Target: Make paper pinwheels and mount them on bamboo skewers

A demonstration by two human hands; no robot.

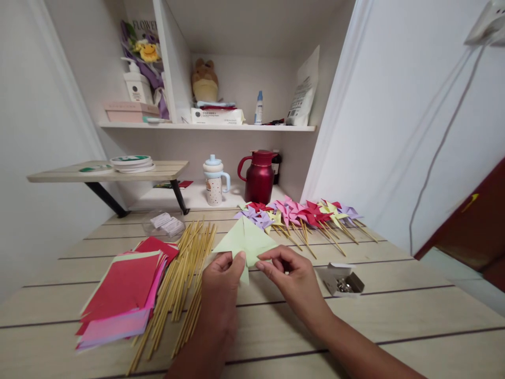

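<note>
A pale green sheet of paper (245, 235), cut and creased with loose flaps, is held up over the table between both hands. My left hand (221, 281) pinches its lower left part, thumb on top. With thumb and forefinger, my right hand (290, 276) grips a corner at the paper's right side. Close by on the left lie many thin wooden sticks (177, 273) and a stack of coloured paper sheets (122, 289), red on top with pink and lilac below. Right of my right hand stands a small open box (344, 281) of shiny metal pieces.
Finished paper pinwheels on sticks (300, 213) lie along the back. Behind them stand a red jug (260, 176) and a spotted cup (213, 181). A clear tub (163, 223) with white packets sits by a raised shelf (169, 169) at left.
</note>
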